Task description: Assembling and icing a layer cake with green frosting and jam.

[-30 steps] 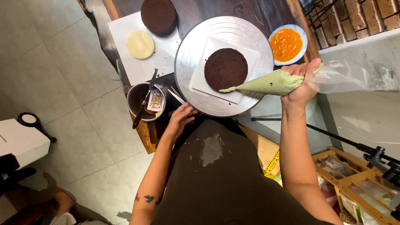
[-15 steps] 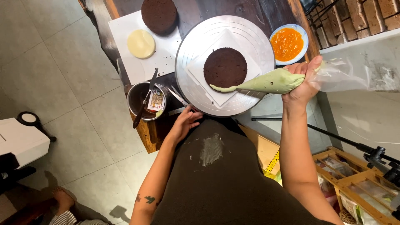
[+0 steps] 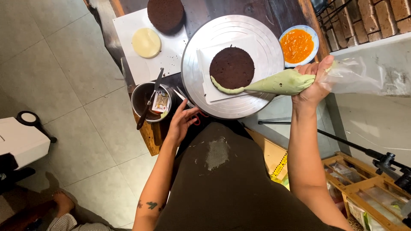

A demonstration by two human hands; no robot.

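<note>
My right hand [image 3: 314, 81] grips a piping bag [image 3: 282, 83] filled with pale green cream. The bag's tip sits at the near edge of a dark chocolate cake layer [image 3: 231, 67], where a curved strip of green cream [image 3: 222, 87] lies along the rim. The cake rests on white paper on a round metal turntable [image 3: 261, 38]. My left hand [image 3: 182, 122] rests with spread fingers at the turntable's near left edge, beside red-handled scissors [image 3: 192, 109].
A metal pot [image 3: 141, 100] with a utensil and a card stands left of the turntable. Behind it a white board [image 3: 128, 25] carries a second dark cake layer [image 3: 165, 15] and a pale disc [image 3: 146, 42]. A bowl of orange sauce [image 3: 298, 44] sits at right.
The piping tip has travelled leftward along the cake's near rim, laying down more green cream. My left hand has shifted slightly at the turntable's edge, and the turntable has turned.
</note>
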